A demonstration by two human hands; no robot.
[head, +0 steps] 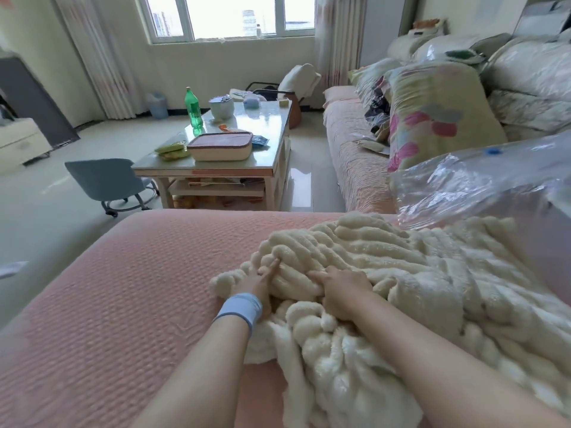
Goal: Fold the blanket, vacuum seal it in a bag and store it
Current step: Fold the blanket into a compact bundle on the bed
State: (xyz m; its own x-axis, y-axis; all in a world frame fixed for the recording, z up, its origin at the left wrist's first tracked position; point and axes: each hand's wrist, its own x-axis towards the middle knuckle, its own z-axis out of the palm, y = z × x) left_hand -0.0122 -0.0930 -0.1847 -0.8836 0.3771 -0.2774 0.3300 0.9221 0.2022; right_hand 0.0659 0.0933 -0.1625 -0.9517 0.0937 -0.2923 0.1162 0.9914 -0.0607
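Observation:
A fluffy cream ribbed blanket (pixel 417 273) lies bunched on the pink-covered sofa seat (pixel 123 288), spreading from the middle to the lower right. My left hand (pixel 259 282), with a blue wristband, reaches into the blanket's left edge; one finger lies straight along a rib and the others are buried in the pile. My right hand (pixel 343 288) sits just to its right, fingers curled into a fold of the blanket. A clear plastic vacuum bag (pixel 482 180) with a blue valve lies beyond the blanket at the right.
A white coffee table (pixel 272 125) with a green bottle (pixel 193 108), a storage box and small items stands ahead. A blue wheeled stool (pixel 108 180) sits left of it. Pillows and bagged bedding (pixel 432 112) pile on the sofa at the right.

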